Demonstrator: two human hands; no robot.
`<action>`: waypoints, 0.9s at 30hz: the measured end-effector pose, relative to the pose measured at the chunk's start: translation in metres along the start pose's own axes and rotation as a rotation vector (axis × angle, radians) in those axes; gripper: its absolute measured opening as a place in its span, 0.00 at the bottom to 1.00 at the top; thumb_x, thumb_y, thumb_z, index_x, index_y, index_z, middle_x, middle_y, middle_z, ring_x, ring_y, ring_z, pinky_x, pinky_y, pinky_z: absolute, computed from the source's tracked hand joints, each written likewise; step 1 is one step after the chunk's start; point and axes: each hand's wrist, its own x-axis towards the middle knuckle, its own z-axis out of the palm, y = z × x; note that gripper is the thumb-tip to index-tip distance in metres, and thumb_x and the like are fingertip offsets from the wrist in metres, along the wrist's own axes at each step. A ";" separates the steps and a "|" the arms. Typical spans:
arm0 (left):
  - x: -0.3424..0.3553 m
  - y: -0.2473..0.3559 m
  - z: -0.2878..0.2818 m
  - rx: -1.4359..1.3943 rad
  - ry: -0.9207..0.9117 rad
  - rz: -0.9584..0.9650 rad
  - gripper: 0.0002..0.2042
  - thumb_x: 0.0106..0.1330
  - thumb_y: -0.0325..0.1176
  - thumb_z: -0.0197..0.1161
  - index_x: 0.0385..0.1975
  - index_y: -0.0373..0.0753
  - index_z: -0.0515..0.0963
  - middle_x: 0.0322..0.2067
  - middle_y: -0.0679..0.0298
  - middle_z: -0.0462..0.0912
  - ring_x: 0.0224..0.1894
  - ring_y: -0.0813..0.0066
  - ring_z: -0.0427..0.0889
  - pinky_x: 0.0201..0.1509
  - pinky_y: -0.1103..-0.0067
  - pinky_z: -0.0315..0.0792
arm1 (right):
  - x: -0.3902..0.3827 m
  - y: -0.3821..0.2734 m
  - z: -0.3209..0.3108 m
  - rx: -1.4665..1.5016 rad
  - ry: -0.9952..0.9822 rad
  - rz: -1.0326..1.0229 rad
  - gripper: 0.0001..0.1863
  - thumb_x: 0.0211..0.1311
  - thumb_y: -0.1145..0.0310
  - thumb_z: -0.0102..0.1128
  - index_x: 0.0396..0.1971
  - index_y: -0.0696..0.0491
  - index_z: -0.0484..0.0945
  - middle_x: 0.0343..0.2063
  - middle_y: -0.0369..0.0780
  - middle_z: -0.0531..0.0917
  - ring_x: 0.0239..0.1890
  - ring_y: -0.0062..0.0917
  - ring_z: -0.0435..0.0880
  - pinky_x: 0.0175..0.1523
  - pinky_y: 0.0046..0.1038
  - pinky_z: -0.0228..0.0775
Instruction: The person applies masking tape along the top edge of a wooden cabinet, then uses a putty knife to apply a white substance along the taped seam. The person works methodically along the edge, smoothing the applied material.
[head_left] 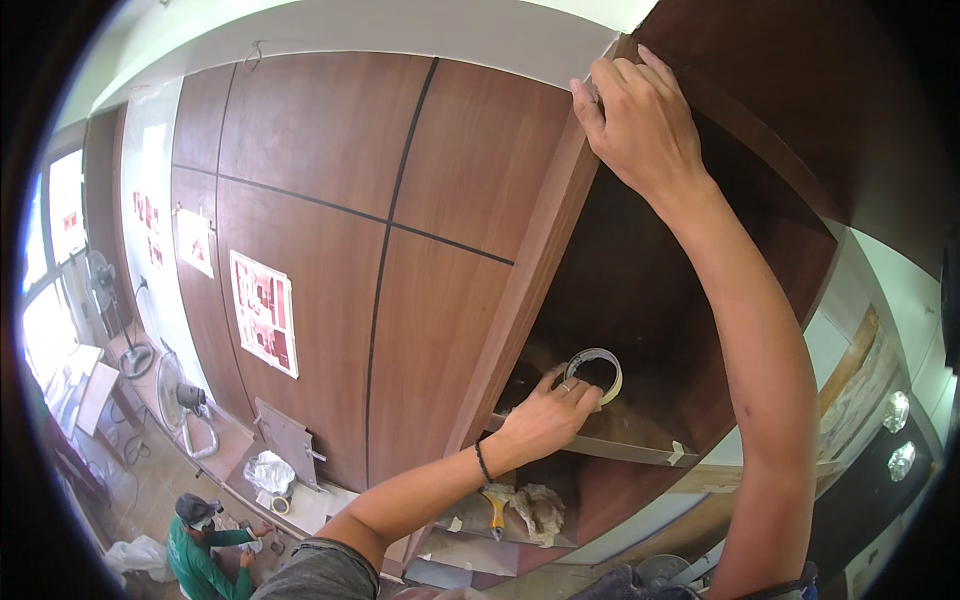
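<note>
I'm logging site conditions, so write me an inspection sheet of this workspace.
Surface: brown cabinet shelf, with tape scraps at its front edge.
Job's things: tape roll on the shelf; wooden upright beside it.
Clutter: yellow-handled brush and crumpled material lower down.
Hands: left hand at the tape roll's near rim; right hand at the upright's top, fingers bent, grip unclear.
Cables: dark cord on the floor, far left.
Surroundings: person in green below; fan; printed sheet on the wood panelling.
</note>
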 end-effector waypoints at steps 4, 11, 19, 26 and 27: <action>0.001 0.001 -0.003 0.062 -0.031 -0.007 0.08 0.72 0.34 0.60 0.44 0.38 0.74 0.36 0.59 0.82 0.46 0.61 0.84 0.66 0.57 0.71 | 0.007 -0.004 0.004 -0.076 -0.042 0.005 0.16 0.71 0.60 0.60 0.25 0.54 0.77 0.21 0.46 0.82 0.30 0.41 0.86 0.68 0.46 0.71; -0.001 -0.001 0.002 0.071 -0.001 -0.008 0.08 0.72 0.34 0.60 0.44 0.38 0.73 0.35 0.60 0.81 0.45 0.61 0.84 0.66 0.57 0.71 | 0.007 -0.009 0.003 -0.101 -0.062 0.058 0.16 0.71 0.59 0.60 0.26 0.55 0.77 0.19 0.47 0.83 0.29 0.41 0.88 0.70 0.42 0.71; -0.001 -0.001 0.002 0.051 -0.003 -0.021 0.07 0.70 0.31 0.59 0.42 0.38 0.72 0.35 0.59 0.81 0.45 0.60 0.83 0.67 0.56 0.70 | 0.011 -0.013 0.001 -0.125 -0.111 0.093 0.17 0.72 0.58 0.60 0.29 0.56 0.77 0.20 0.48 0.83 0.29 0.40 0.89 0.71 0.41 0.71; -0.002 -0.001 0.002 0.034 -0.019 -0.028 0.08 0.72 0.34 0.60 0.43 0.38 0.72 0.34 0.59 0.81 0.45 0.60 0.84 0.66 0.56 0.71 | 0.009 -0.009 0.006 -0.119 -0.108 0.090 0.19 0.73 0.56 0.60 0.29 0.57 0.77 0.19 0.47 0.83 0.29 0.40 0.89 0.71 0.40 0.70; -0.002 -0.001 0.002 0.032 -0.014 -0.029 0.08 0.72 0.34 0.60 0.43 0.38 0.72 0.34 0.58 0.81 0.45 0.60 0.84 0.66 0.56 0.71 | 0.010 -0.010 0.005 -0.115 -0.117 0.096 0.19 0.73 0.55 0.60 0.29 0.57 0.77 0.19 0.47 0.83 0.29 0.40 0.89 0.71 0.40 0.70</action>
